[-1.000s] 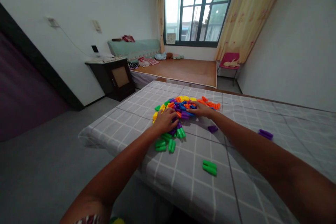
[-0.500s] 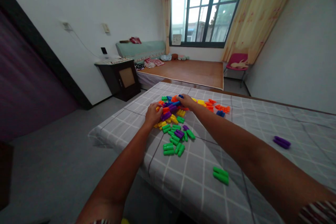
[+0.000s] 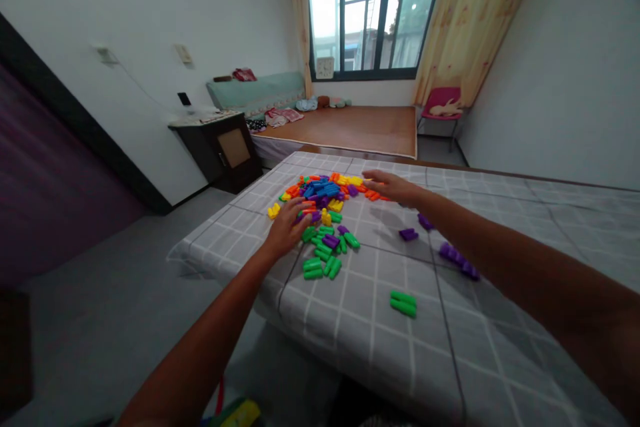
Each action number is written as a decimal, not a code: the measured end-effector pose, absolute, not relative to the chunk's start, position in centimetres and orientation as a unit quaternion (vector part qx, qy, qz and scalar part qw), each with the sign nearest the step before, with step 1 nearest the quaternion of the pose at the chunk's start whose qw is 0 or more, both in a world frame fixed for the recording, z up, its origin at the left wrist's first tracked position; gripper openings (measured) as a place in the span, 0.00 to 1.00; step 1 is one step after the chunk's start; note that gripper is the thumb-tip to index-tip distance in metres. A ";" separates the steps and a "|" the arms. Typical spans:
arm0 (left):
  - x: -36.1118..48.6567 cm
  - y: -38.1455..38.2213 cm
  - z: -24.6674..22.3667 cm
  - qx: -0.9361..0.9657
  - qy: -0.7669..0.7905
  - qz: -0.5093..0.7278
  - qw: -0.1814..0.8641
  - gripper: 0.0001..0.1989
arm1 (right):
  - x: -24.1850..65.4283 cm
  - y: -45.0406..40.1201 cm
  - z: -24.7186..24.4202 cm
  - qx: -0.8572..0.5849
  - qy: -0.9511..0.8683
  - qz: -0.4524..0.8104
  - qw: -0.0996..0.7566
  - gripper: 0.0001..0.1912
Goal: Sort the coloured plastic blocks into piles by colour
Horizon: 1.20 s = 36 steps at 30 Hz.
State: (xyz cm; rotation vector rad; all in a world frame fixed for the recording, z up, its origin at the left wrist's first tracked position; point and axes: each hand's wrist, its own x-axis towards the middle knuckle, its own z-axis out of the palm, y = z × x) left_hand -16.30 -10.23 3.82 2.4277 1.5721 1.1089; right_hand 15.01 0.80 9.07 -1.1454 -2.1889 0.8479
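A heap of colourful plastic toy building pieces lies on the bed-like surface's grey checked cloth (image 3: 370, 347). My left hand (image 3: 287, 228) rests at the near left edge of the heap, fingers spread over orange and purple pieces; whether it touches them I cannot tell. Blue pieces (image 3: 327, 190) are on top in the middle. My right hand (image 3: 393, 187) hovers right of the heap, fingers stretched out, nothing visible in it. Green pieces (image 3: 313, 269) lie nearest me. Several purple pieces (image 3: 453, 253) are beneath and beside my right forearm.
One green piece (image 3: 403, 303) lies apart near the front edge. Beyond the cloth stands a wide platform with a brown mat (image 3: 360, 127). A dark cabinet (image 3: 235, 150) is on the left, a pink chair (image 3: 443, 103) at the back right.
Both hands have come away from the heap's middle, the right one rightward with its fingers opened. More purple pieces now lie on the right. The view has shifted slightly.
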 end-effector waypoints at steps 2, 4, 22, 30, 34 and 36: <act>-15.8 -12.5 3.6 0.833 0.478 0.275 0.036 0.21 | 21.4 -1.1 8.5 -0.440 -0.838 0.253 0.200 0.34; -15.7 -14.2 3.2 0.865 0.460 0.199 0.032 0.29 | 27.8 -3.6 7.7 -0.473 -0.848 0.207 0.121 0.39; -5.1 -13.7 4.0 0.882 0.438 0.171 -0.018 0.22 | 20.2 -5.0 4.0 -0.468 -0.801 0.287 0.239 0.30; -1.5 -18.2 4.2 0.979 0.192 0.063 0.037 0.17 | 33.1 -6.0 3.5 -0.625 -0.761 0.062 0.165 0.23; -2.3 -15.9 3.9 0.968 0.240 0.073 -0.017 0.15 | 39.7 -8.1 1.8 -0.709 -0.695 0.038 0.111 0.18; -2.8 -14.5 4.1 0.956 0.274 0.086 -0.058 0.14 | 38.9 -8.1 1.5 -0.696 -0.706 0.048 0.119 0.17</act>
